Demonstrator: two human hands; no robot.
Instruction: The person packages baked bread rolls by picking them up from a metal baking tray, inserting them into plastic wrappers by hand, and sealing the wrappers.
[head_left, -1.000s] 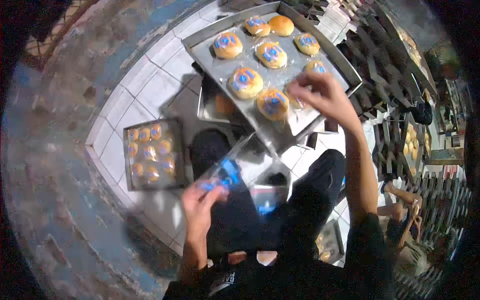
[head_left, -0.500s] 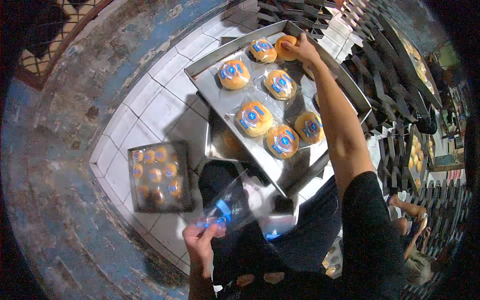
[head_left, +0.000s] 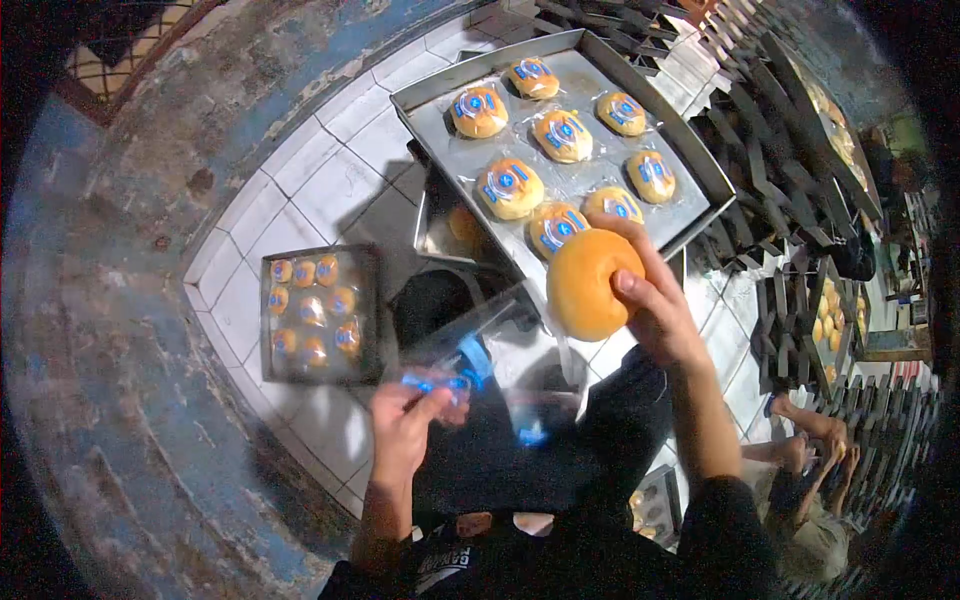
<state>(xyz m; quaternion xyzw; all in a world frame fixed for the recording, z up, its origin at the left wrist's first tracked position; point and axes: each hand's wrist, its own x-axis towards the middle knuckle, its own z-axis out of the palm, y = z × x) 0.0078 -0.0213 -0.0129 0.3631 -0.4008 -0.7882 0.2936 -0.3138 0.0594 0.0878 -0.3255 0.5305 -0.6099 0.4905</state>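
Observation:
An unwrapped golden bun is gripped in my right hand, held up in front of the near corner of a metal baking tray. My left hand pinches a clear plastic bag with blue print, slightly blurred by motion. The bag's far end lies close to the bun; I cannot tell whether they touch. Several buns in printed clear bags, such as one wrapped bun, rest on the tray. Behind the bun in my hand, two wrapped buns are partly covered.
To the left on the white tiles, a smaller-looking tray holds several wrapped buns. Stacked dark metal racks line the right side. Another person sits at the lower right. A rough blue-grey wall curves along the left.
My right hand has lifted the unwrapped bun from the tray's far corner and brought it toward me. My left hand has risen slightly, still pinching the plastic bag.

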